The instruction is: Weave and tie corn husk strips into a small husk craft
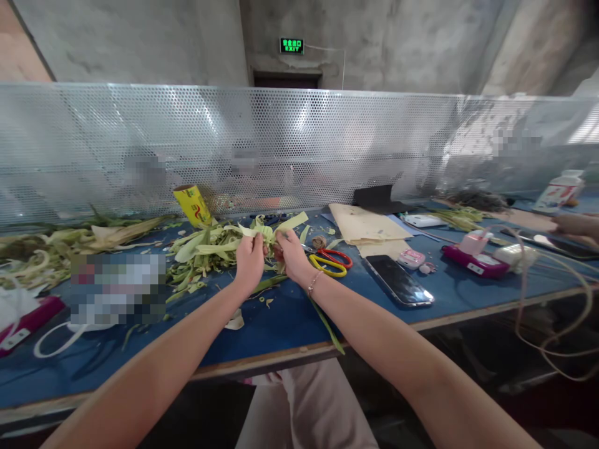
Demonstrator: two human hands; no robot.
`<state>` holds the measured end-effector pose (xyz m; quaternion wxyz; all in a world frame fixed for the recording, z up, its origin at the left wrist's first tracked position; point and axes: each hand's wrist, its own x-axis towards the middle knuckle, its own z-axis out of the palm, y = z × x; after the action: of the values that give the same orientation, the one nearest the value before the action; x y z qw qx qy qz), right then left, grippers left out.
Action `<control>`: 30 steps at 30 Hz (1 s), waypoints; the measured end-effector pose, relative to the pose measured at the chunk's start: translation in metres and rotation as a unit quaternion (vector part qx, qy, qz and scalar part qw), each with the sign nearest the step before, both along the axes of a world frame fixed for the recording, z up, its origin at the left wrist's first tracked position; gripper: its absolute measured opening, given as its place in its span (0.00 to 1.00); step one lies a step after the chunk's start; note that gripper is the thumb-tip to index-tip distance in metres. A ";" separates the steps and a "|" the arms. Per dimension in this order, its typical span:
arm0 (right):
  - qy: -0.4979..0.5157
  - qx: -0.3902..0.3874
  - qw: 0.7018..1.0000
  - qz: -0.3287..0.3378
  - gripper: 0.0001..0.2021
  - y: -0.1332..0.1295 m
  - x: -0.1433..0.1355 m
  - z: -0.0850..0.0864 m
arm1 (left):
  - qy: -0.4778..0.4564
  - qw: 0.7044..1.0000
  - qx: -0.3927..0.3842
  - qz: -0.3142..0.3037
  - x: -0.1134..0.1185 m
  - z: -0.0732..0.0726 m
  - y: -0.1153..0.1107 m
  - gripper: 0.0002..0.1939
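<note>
Bare forearms (187, 337) stretch forward from the person seated at the bench, with the palest of trousers (309, 411) showing in the gap between them. Across the far side runs a perforated metal screen (281, 143), and in front of it spreads a long blue table (262, 337) with a worn wooden edge. Over its middle and left sprawls a loose heap of husks (201, 255), curling in green and cream. Tan paper (369, 221) lies off to the person's right, and nearer the edge a dark phone (397, 280) rests with its screen up, while a purple power strip (477, 260) sits farther along. At the right side of the heap I see the right hand (292, 252) and the left hand (250, 255), close beside each other just above the table, both with fingers curled in and thumbs up, pinching the pale husk strips (266, 232) whose ends stick out past the knuckles. Behind the heap, near the screen, a yellow tube (193, 204) leans. Scissors (330, 262) with red and yellow handles lie just beyond the right wrist, which wears a thin bracelet (314, 282).
</note>
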<state>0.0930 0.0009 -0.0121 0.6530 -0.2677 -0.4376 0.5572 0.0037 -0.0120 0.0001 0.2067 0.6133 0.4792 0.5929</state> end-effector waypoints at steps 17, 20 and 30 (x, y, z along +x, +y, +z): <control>-0.068 0.076 0.983 -0.154 0.10 0.004 0.004 0.002 | 0.083 0.993 0.058 0.061 0.000 0.004 -0.003 0.11; -0.086 0.086 0.981 -0.153 0.10 0.007 0.007 0.000 | 0.087 0.994 0.051 0.052 -0.001 0.003 -0.002 0.12; -0.248 0.109 0.952 -0.141 0.04 0.011 0.010 -0.010 | 0.042 0.998 0.006 -0.041 -0.003 -0.005 0.007 0.11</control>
<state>0.1025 0.0117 -0.0225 0.6209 -0.3839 -0.6017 0.3241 0.0010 -0.0046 -0.0046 0.2069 0.6582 0.4581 0.5604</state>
